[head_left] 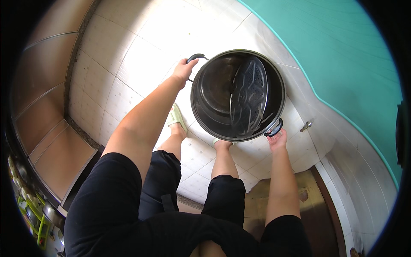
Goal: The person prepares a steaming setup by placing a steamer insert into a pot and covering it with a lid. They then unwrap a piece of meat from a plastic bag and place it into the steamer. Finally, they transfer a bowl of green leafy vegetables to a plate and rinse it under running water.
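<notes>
A large dark cooking pot point(212, 88) hangs over the floor in front of me, tipped so that its inside shows. A round perforated steamer rack point(249, 100) leans on edge within it, toward the right wall. My left hand point(183, 72) is closed round the black left handle point(196, 57). On the lower right side, my right hand point(278, 139) grips the other handle point(275, 127) from below, its fingers curled under. Thin metal wire or legs show near the rack's lower edge.
Brown cabinet doors point(49, 105) line the left side. A teal surface with a curved edge point(342, 51) spans the upper right. A small metal valve point(305, 126) sticks out by the white tiled wall. My feet in pale green slippers point(177, 115) stand on white floor tiles point(132, 64).
</notes>
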A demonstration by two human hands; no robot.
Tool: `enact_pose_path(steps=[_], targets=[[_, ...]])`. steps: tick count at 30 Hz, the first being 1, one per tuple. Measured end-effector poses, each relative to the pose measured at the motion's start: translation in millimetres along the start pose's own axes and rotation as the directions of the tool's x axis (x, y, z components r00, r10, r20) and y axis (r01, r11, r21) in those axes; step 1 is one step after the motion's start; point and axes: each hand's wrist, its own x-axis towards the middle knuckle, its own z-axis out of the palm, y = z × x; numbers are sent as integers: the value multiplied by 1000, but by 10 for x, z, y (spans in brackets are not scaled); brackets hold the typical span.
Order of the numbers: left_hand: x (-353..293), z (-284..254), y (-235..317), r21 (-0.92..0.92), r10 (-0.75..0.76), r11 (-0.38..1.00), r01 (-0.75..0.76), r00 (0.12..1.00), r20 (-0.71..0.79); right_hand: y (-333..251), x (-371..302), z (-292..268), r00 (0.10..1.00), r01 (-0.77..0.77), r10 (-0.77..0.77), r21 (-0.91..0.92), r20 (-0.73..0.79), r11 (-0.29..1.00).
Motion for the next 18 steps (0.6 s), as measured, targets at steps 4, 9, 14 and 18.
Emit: enact_pose_path(steps=[4, 9, 14, 18], targets=[[-7, 22, 34, 8, -41, 999, 41, 999, 31, -20, -32, 12, 1000, -19, 19, -7, -14, 1000], [-73, 20, 112, 44, -1, 999, -4, 994, 106, 71, 72, -72, 1000, 14, -14, -11, -9, 1000], [-6, -41, -246, 171, 281, 945, -278, 960, 11, 369, -31, -123, 978, 103, -123, -127, -168, 987], [-712, -69, -586, 466, 428, 806, -365, 903, -32, 926, -427, -283, 975, -42, -54, -419, -215, 907]])
